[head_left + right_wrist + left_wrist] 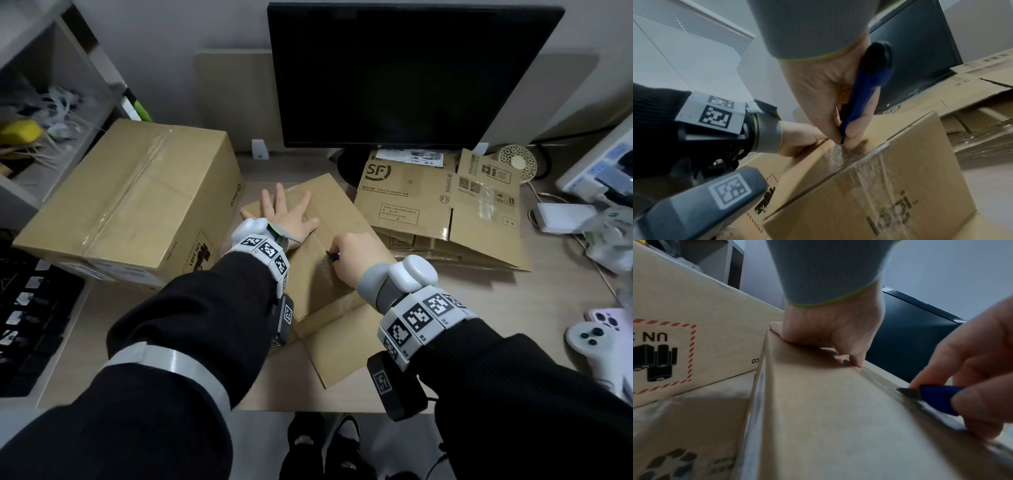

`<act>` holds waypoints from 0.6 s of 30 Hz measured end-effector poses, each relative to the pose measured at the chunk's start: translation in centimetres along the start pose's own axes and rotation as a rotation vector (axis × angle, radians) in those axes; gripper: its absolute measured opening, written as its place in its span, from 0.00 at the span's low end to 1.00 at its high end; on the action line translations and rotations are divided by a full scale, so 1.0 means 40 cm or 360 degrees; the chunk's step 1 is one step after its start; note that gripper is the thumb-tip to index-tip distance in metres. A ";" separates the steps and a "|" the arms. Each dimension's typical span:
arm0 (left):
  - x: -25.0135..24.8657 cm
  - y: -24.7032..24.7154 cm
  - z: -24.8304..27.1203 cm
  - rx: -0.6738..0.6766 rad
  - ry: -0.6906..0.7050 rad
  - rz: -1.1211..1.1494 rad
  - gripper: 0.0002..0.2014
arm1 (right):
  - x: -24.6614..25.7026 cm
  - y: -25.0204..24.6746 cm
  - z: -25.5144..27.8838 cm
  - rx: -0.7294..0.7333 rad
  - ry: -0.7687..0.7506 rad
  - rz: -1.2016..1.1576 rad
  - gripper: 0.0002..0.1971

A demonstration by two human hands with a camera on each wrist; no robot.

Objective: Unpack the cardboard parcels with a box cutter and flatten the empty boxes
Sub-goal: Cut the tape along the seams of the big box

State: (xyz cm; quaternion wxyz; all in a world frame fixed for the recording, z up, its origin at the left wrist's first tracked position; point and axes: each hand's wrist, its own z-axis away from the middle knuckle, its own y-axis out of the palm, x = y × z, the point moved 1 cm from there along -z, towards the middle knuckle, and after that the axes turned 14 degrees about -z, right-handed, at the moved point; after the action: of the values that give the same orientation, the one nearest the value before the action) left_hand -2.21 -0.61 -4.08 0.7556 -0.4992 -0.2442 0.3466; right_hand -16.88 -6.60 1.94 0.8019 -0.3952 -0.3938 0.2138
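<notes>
Right hand (346, 255) pinching cutter (935, 396), blade on tape seam (838, 155); left hand (289, 219) spread flat, steadying box (325, 274). SF box (442, 212) already flattened; big box (137, 202) still sealed.

The small box (329, 240) is matt brown cardboard, its seam covered by glossy, wrinkled clear tape (844, 155), and the large box (137, 202) beside it is the same cardboard under a shiny tape strip. The box cutter (865, 91) has a smooth blue plastic body with a dull grey metal blade. The tabletop (479, 342) looks like pale, matt wood grain, and the monitor (411, 72) screen is dark and smooth.
</notes>
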 end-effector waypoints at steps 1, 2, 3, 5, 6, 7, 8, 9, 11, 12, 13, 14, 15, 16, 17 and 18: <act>-0.005 0.000 0.002 0.0015 -0.0028 0.0030 0.31 | -0.005 0.002 0.007 0.0011 0.0006 0.0011 0.16; -0.011 -0.002 0.005 0.0023 -0.0054 0.0073 0.31 | -0.010 0.002 0.014 0.0014 0.0010 0.0015 0.16; -0.018 -0.002 0.007 0.0023 -0.0078 0.0110 0.31 | -0.014 0.002 0.021 0.0019 0.0019 0.0016 0.16; -0.031 -0.003 0.017 -0.0009 -0.0119 0.0134 0.30 | -0.021 0.001 0.036 0.0031 0.0023 0.0006 0.16; -0.035 -0.001 0.019 -0.0030 -0.0144 0.0133 0.30 | -0.024 0.000 0.040 0.0043 0.0023 -0.0001 0.16; -0.034 0.002 0.019 -0.0049 -0.0174 0.0132 0.29 | -0.024 0.001 0.042 0.0059 0.0024 -0.0012 0.16; -0.034 0.005 0.020 -0.0061 -0.0200 0.0131 0.29 | -0.026 0.001 0.047 0.0070 0.0022 -0.0024 0.15; -0.035 0.009 0.022 -0.0070 -0.0218 0.0128 0.30 | -0.029 0.000 0.055 0.0080 0.0022 -0.0031 0.15; -0.039 0.005 0.028 -0.0059 -0.0228 0.0124 0.29 | -0.040 -0.003 0.071 0.0101 0.0025 -0.0062 0.14; -0.042 0.000 0.033 -0.0045 -0.0230 0.0123 0.29 | -0.045 -0.006 0.081 0.0113 0.0034 -0.0093 0.14; -0.045 -0.008 0.037 -0.0029 -0.0230 0.0118 0.28 | -0.049 -0.009 0.089 0.0124 0.0039 -0.0125 0.14; -0.050 -0.017 0.043 -0.0017 -0.0227 0.0105 0.28 | -0.055 -0.011 0.097 0.0131 0.0036 -0.0149 0.14; -0.049 -0.026 0.046 -0.0013 -0.0228 0.0089 0.28 | -0.056 -0.012 0.101 0.0149 0.0037 -0.0166 0.14; -0.051 -0.031 0.049 -0.0011 -0.0229 0.0079 0.28 | -0.061 -0.014 0.108 0.0163 0.0044 -0.0181 0.13; -0.055 -0.035 0.051 -0.0005 -0.0235 0.0075 0.28 | -0.065 -0.017 0.115 0.0177 0.0058 -0.0193 0.13; -0.061 -0.036 0.053 0.0000 -0.0243 0.0071 0.28 | -0.071 -0.021 0.123 0.0185 0.0068 -0.0194 0.14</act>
State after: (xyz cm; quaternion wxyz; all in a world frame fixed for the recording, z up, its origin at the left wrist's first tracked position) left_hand -4.86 -1.63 -1.98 0.7269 -0.4768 -0.2899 0.4004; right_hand -22.50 -6.66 3.15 0.8432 -0.3276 -0.3869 0.1787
